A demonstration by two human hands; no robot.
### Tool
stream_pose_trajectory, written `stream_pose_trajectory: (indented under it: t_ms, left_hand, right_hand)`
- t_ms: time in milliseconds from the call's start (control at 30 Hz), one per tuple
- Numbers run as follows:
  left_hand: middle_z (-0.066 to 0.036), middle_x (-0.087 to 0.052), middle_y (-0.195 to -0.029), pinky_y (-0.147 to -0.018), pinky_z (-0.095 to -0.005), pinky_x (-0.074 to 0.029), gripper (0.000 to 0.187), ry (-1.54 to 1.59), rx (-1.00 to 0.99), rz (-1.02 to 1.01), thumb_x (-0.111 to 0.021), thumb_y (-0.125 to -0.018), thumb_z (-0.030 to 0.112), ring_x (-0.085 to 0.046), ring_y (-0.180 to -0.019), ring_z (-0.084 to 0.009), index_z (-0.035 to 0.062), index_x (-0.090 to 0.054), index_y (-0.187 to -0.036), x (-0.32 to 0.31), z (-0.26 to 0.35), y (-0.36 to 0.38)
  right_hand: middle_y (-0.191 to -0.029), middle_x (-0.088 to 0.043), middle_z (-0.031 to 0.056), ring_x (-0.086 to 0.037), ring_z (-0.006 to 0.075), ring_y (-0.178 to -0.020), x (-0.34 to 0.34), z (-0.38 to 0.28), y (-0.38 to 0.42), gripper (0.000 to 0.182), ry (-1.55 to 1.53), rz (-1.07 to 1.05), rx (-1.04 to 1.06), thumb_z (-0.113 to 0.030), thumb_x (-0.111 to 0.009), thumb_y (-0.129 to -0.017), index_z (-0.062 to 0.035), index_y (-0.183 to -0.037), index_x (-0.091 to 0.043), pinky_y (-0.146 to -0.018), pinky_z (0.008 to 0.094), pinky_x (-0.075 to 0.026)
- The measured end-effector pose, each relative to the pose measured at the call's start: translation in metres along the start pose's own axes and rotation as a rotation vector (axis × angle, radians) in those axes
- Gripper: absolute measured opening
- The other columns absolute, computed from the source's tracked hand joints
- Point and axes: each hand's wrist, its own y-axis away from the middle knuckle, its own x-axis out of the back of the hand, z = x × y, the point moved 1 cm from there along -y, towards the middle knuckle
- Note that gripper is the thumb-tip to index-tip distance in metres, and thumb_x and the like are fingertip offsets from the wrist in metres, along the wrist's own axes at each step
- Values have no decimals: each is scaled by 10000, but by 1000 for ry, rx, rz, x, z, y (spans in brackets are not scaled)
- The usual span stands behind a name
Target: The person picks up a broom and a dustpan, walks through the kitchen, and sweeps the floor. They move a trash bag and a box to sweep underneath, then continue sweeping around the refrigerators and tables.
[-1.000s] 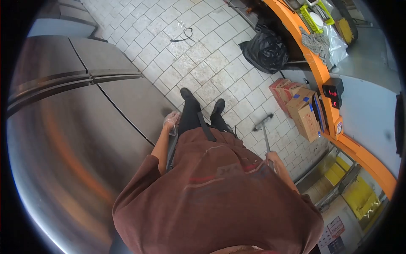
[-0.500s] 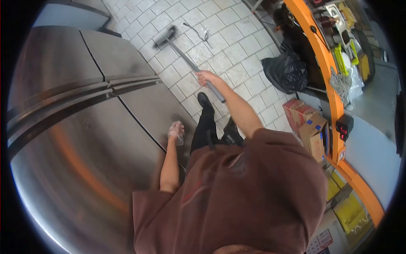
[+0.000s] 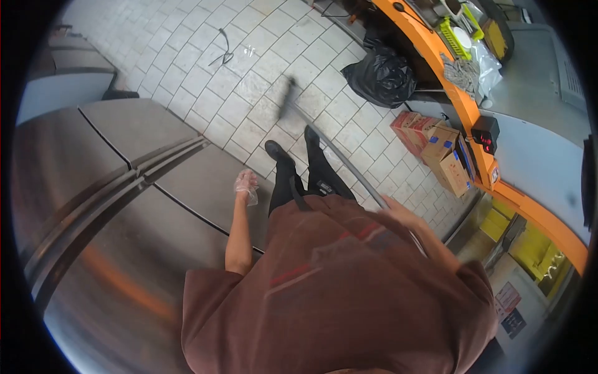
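A long grey-handled broom (image 3: 336,148) slants across the floor, its dark head (image 3: 287,100) blurred and just beyond my shoes. Beside my hip, my right hand (image 3: 398,214) is closed around the handle; its upper end runs back along my forearm. My left hand (image 3: 246,181) wears a loose clear plastic glove and hangs by the steel refrigerator door (image 3: 205,181). Its fingers are curled in, and the palm side is hidden. On the tiles farther ahead lie a thin dark looped cord (image 3: 225,50) and a small clear scrap (image 3: 248,50).
Steel refrigerator doors with long handles line my left. A black garbage bag (image 3: 381,76) and cardboard boxes (image 3: 450,163) stand on the right, below an orange-edged counter (image 3: 483,115). Light tiles (image 3: 187,84) cover the floor.
My right hand has drawn back toward my hip with the broom. The broom head has come closer to my feet, away from the cord. My view has shifted; the left hand stays low by the refrigerator.
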Motion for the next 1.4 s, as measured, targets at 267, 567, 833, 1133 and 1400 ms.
stream_pose_trajectory:
  t_ms: [267, 567, 833, 1133, 1400]
  left_hand:
    - [-43, -599, -796, -532, -287, -498, 234, -106, -18, -45, -553, -892, 306, -552, -594, -115, 102, -547, -1007, -61, 13, -11]
    - [-54, -622, -805, -541, -254, -453, 281, -14, -57, 41, -566, -885, 302, -559, -575, -118, 54, -567, -1016, -112, 4, 30]
    - [-48, -634, -848, -539, -304, -490, 342, 108, 77, 184, -593, -864, 342, -586, -596, -157, 64, -541, -1055, -103, -25, 71]
    - [-164, -510, -1205, -987, -400, -336, 600, -1270, -1367, 202, -714, -696, 220, -409, -1193, -362, 75, -469, -1224, -299, 214, 101]
    - [-101, -523, -537, -492, -414, -402, 277, -968, -1384, -805, -655, -788, 216, -545, -514, -297, 80, -546, -572, -450, 103, 80]
  right_hand:
    - [-570, -437, 66, -446, 172, -407, 55, 134, 68, 200, -517, 232, -783, -10, -509, -724, 24, -917, -466, -351, 287, -333]
    - [-527, -472, 104, -485, 187, -419, 101, -21, -153, 152, -278, -42, -430, 15, -481, -642, 98, -769, -470, -369, 339, -396]
    - [-489, -421, 53, -406, 140, -370, -1, -114, -465, 77, -644, -537, -108, -15, -535, -728, -24, -681, -475, -321, 277, -286]
    - [-769, -496, 51, -486, 95, -527, 76, -119, -204, 650, -672, -405, -6, -124, -593, -861, -91, -1351, -168, -407, 241, -377]
    - [-1331, -363, 276, -279, 402, -1279, 118, -61, 95, 842, -1380, 519, 713, -838, -277, -714, -52, -614, -560, -1096, 533, -88]
